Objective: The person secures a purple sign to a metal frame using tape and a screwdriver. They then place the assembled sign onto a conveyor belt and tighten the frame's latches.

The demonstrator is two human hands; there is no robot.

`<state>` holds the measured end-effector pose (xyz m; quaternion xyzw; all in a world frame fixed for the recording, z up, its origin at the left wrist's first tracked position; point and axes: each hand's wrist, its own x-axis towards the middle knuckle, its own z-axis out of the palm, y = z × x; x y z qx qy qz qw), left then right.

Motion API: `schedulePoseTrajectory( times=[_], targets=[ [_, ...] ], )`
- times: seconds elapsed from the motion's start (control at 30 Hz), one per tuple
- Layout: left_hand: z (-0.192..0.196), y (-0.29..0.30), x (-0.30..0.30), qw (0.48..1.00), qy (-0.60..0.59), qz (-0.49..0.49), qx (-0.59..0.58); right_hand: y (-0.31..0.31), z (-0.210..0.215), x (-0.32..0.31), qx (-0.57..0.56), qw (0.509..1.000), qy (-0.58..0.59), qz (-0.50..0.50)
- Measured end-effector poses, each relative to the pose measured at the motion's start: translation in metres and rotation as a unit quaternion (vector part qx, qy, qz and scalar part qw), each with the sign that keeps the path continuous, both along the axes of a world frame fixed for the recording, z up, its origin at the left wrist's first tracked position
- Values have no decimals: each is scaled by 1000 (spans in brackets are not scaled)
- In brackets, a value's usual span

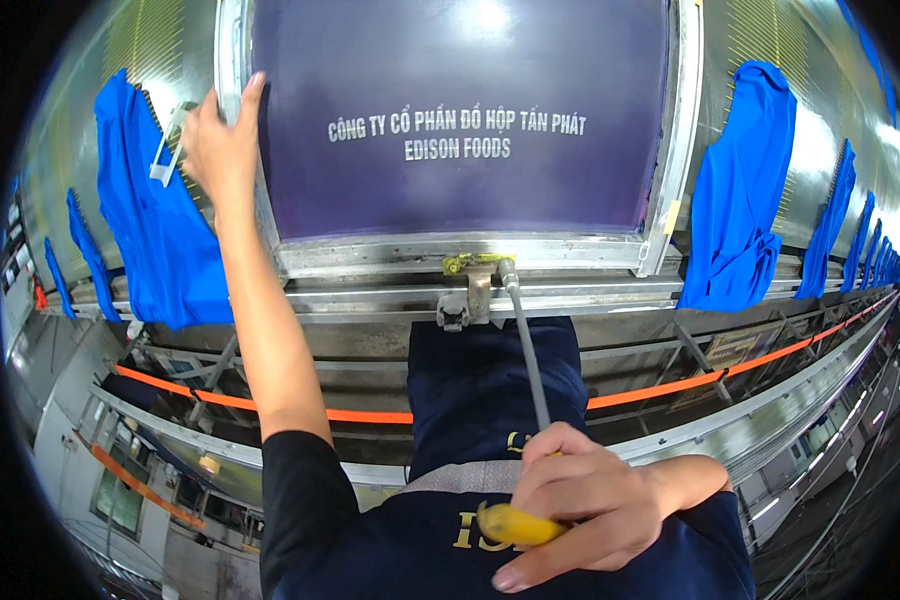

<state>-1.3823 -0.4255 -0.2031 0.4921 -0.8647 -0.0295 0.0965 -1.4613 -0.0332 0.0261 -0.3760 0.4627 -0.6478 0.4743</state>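
Head view: the right hand (595,500) is closed around a yellow-handled screwdriver (526,400), its tip at the clamp (467,290) below the printing screen frame (470,255) (dark purple mesh). The left hand (220,140) rests open-fingered on the frame's upper left edge.

The right hand (585,500) hides most of the screwdriver's yellow handle (515,525) (only its butt shows).

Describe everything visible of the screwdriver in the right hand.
The screwdriver has a yellow handle, mostly hidden inside the closed right hand, and a long, thin grey metal shaft. The shaft slants up and slightly left from the fist. Its tip meets a small metal clamp with a yellow-green part at the lower edge of the metal-framed purple screen. Only the right hand's fingers touch the handle.
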Motion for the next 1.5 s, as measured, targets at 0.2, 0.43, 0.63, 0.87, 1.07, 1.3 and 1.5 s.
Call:
schedulePoseTrajectory(
  times=[0.2,0.43,0.63,0.87,1.07,1.3,1.5],
  targets=[
    [-28,-27,-11,997,60,-36,-42,6,10,25,47,990,-61,-120],
    [-19,-31,-10,973,190,-109,-67,11,-2,52,3,986,-37,-162],
    [-27,-22,-8,983,146,-106,-36,15,-4,28,6,991,-74,-112],
    [-29,-17,-8,990,95,-86,-64,-3,3,-4,-8,987,-118,-107],
    [13,135,9,952,119,-271,76,-2,-4,-21,11,995,-88,-48],
    [18,215,19,909,-28,-367,196,-14,7,-31,62,988,-137,-39],
    [22,210,18,899,-23,-380,216,-6,-8,-10,-4,988,-106,-117]
  ],
)
